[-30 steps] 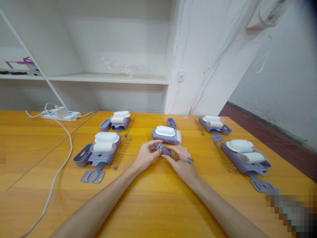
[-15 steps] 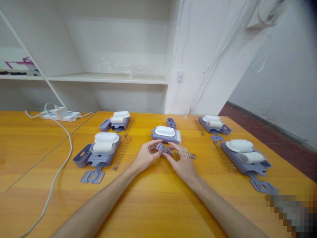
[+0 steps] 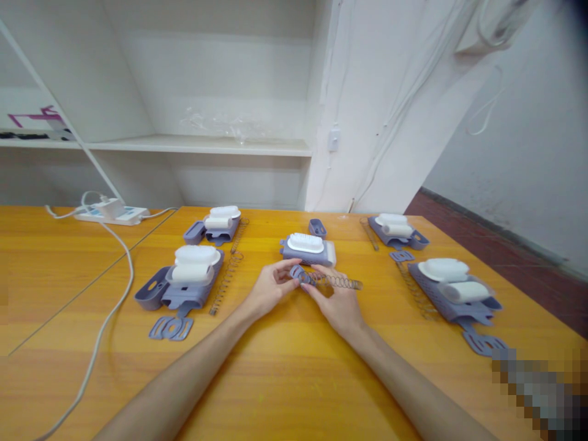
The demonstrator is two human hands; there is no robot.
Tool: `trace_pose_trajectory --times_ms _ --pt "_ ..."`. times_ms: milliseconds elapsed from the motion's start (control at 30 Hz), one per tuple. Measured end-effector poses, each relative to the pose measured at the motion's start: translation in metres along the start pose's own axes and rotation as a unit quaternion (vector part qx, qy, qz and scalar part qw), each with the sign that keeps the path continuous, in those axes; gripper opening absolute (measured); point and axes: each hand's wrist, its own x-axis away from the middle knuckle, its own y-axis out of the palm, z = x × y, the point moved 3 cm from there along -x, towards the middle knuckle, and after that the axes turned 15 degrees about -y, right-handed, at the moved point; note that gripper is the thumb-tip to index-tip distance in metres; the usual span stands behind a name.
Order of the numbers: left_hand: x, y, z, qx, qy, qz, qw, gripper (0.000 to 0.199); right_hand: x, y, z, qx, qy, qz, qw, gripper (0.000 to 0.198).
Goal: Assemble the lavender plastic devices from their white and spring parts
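Note:
Pinched in my left hand (image 3: 272, 286) is one end of a flat purple-grey slotted plate (image 3: 297, 274). My right hand (image 3: 339, 304) grips the plate's other end, with a coil spring (image 3: 340, 281) running out to the right over its fingers. Where the spring meets the plate, fingers partly hide it. Just beyond both hands lies a purple-grey plastic case (image 3: 298, 255), a white oval brush-like piece (image 3: 306, 243) resting on top. Behind the case sits a small purple-grey cup-like part (image 3: 317, 228).
Similar part sets surround me: a near-left case (image 3: 190, 294), a far-left one (image 3: 220, 234), a far-right one (image 3: 379, 231) and a near-right one (image 3: 441, 303). Loose springs (image 3: 224, 285) lie beside them. A white cable (image 3: 113, 306) crosses the left side from a power strip (image 3: 113, 211).
Both hands stay in nearly the same place, still holding the plate and spring. The spring's free end has shifted very slightly left and up.

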Motion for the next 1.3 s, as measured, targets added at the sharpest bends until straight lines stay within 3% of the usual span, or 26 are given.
trace_pose_trajectory --times_ms 433,867,1100,1300 --pt "0.002 -0.001 0.0022 0.003 -0.015 -0.006 1.0 0.057 -0.0004 -0.0002 -0.0007 -0.006 -0.003 0.003 1.0 0.023" --pt "0.0017 -0.0025 0.0007 -0.017 -0.017 -0.004 1.0 0.059 0.0007 0.0004 0.0008 -0.017 0.014 0.009 1.0 0.024" --pt "0.0006 -0.0034 0.0 -0.015 -0.009 -0.004 1.0 0.057 -0.0018 0.0005 0.0 -0.072 0.039 0.011 0.997 0.025" --pt "0.0015 -0.0017 0.0018 0.007 -0.021 0.008 1.0 0.058 -0.0033 0.0019 -0.0018 -0.082 0.014 -0.024 0.996 0.026"
